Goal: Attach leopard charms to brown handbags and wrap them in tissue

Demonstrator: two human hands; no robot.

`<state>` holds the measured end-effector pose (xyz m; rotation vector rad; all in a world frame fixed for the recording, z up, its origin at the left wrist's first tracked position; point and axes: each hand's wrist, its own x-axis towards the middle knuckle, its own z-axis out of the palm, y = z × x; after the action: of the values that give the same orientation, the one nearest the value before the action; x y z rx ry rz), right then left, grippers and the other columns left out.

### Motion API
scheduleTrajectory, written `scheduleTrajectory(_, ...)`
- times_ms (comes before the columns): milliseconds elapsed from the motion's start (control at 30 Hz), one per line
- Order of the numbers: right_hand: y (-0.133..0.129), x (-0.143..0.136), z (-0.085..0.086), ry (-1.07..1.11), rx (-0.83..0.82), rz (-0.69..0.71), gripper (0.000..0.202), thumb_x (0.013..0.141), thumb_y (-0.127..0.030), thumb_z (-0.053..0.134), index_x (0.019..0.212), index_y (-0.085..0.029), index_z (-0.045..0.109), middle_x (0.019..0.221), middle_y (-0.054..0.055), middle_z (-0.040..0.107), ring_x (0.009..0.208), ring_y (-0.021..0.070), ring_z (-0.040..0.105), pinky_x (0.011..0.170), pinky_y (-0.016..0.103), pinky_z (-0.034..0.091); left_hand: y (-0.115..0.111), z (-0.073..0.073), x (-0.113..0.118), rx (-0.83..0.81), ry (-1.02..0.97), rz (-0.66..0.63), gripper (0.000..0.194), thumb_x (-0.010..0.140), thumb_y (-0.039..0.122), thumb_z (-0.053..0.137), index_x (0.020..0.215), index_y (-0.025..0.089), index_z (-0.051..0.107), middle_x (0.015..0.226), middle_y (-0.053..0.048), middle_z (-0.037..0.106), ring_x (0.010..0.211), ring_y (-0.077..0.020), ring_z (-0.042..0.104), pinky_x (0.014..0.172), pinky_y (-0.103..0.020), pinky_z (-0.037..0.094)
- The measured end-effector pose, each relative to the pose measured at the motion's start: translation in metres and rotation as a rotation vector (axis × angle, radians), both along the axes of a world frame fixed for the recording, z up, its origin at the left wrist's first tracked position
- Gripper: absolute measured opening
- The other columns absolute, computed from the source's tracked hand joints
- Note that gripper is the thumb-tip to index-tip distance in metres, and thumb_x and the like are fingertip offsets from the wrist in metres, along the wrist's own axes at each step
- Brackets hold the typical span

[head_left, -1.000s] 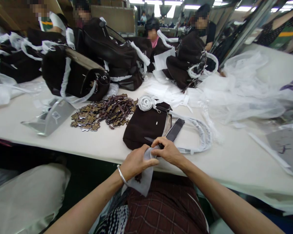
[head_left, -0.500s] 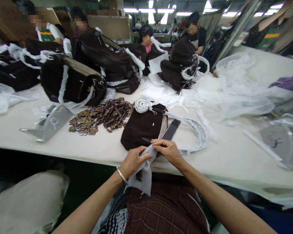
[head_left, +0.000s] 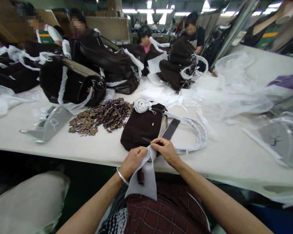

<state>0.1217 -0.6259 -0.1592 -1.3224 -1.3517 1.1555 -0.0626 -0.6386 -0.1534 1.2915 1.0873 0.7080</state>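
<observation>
- Sheet of thin, white, paper-like material (head_left: 147, 188): hung from both hands just past the near edge of the cream-white worktop (head_left: 227, 152), with lower corners over the maroon checked garment (head_left: 166, 211) on the lap.
- Left grip (head_left: 134, 160): narrow, with thumb and fingers pressed together on the upper left part of the sheet. Wore a silver-coloured bangle (head_left: 122, 176) at the wrist.
- Right grip (head_left: 165, 150): narrow too, with fingertips pinching the top of the sheet. Reached in beside a flat black strap (head_left: 171, 129); could not tell whether touching it.
- Small dark brown tassel-like piece (head_left: 141, 178): showed against the sheet, below the left grip; too blurred to make out fully.
- Dark brown fabric bag with beige lining (head_left: 143, 126): lay on the worktop just beyond both hands. Bore a coil of white wrapping (head_left: 141, 105) at the far end and, to the right, a looped white-wrapped handle (head_left: 202, 133).
- Heaped brown-and-gold scalloped charms with dark braided cords (head_left: 102, 115): lay to the left, near the bag.
- Grey wedge-shaped plastic piece (head_left: 52, 123): stood left of the heap.
- More dark brown bags with white-wrapped handles (head_left: 104, 55): crowded the far side.
- Crumpled white and translucent wrapping (head_left: 236, 91): spread to the far right.
- Several co-workers (head_left: 46, 35): showed beyond the bags.
</observation>
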Motion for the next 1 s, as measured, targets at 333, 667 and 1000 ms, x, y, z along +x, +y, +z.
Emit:
scheduleTrajectory(333, -0.007, -0.01, -0.006, -0.074, 0.115, -0.097, 0.016, 0.074, -0.036, 0.07, 0.081, -0.021, 0.072, 0.086, 0.003, 0.071, 0.086, 0.0199, 0.062, 0.085, 0.034, 0.046, -0.021, -0.005, 0.016, 0.303, 0.351, 0.27, 0.029, 0.088, 0.039, 0.055, 0.11, 0.023, 0.047, 0.08, 0.0, 0.063, 0.075, -0.0198, 0.061, 0.07, -0.029, 0.041)
scheduleTrajectory(667, -0.009, -0.017, -0.005, -0.105, 0.128, -0.123, 0.015, 0.076, -0.035, 0.068, 0.081, -0.021, 0.072, 0.085, 0.002, 0.07, 0.087, 0.0195, 0.061, 0.086, 0.034, 0.045, -0.02, 0.006, 0.011, 0.552, 0.317, 0.221, 0.009, 0.088, 0.017, 0.047, 0.09, 0.021, 0.055, 0.106, -0.007, 0.052, 0.105, -0.0205, 0.052, 0.095, -0.034, 0.042)
scheduleTrajectory(1000, -0.012, -0.023, -0.007, -0.124, 0.153, -0.164, 0.012, 0.077, -0.033, 0.068, 0.079, -0.022, 0.071, 0.085, 0.002, 0.069, 0.09, 0.0202, 0.06, 0.088, 0.035, 0.045, -0.03, 0.012, 0.021, 0.464, 0.479, 0.222, 0.024, 0.079, 0.035, 0.067, 0.079, 0.02, 0.048, 0.114, -0.009, 0.049, 0.109, -0.0248, 0.053, 0.093, -0.038, 0.044)
